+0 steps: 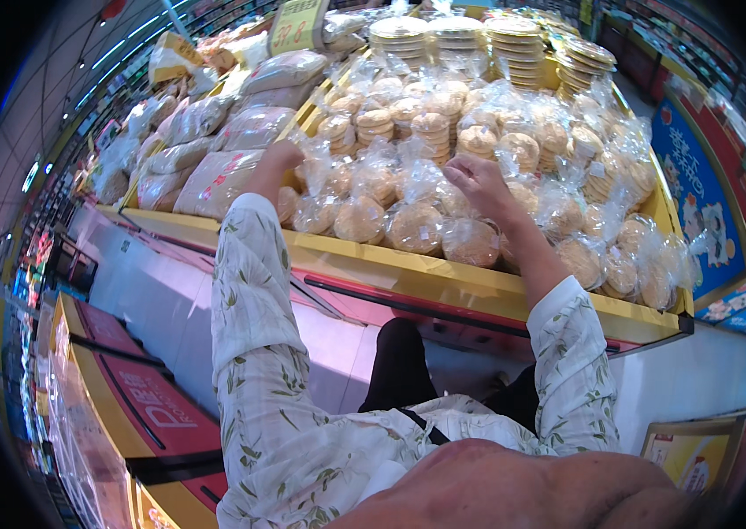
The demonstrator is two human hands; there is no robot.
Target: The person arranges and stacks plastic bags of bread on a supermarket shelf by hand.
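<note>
My left hand (285, 157) reaches over the front left corner of a yellow-edged display bin, beside the divider. Its fingers are turned away, and whatever they touch is hidden. Clear plastic bags of round flatbreads (359, 219) lie just right of it. Farther right, my right hand (478, 182) is above the bagged breads with its fingers curled. The twisted top of a clear bag (420, 173) is close to those fingertips; a grip on it cannot be made out. Stacked round breads in bags (431, 132) stand behind both hands.
Filled printed sacks (221, 182) lie in the left compartment, with a price sign (297, 26) behind. Tall stacks of packaged discs (399, 40) line the back. The yellow front rim (412, 264) runs before my legs. Another red and yellow display stand (141, 390) is at lower left.
</note>
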